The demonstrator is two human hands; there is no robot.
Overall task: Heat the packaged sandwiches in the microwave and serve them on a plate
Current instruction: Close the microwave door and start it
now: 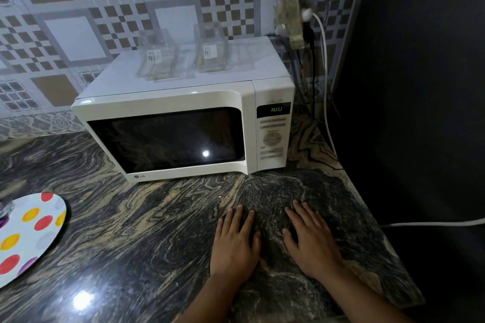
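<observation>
We rest our left hand (235, 241) and right hand (311, 240) flat, fingers straight, on the dark swirled stone counter (147, 231), holding nothing. Beyond them stands the white microwave oven (183, 123), door closed, two clear plastic sandwich packages (183, 54) on top. The white polka-dot plate (29, 236) lies far left.

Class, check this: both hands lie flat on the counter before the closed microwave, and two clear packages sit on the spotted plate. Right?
Not quite. The head view shows the two clear packages on top of the microwave, not on the spotted plate. The rest holds.
</observation>
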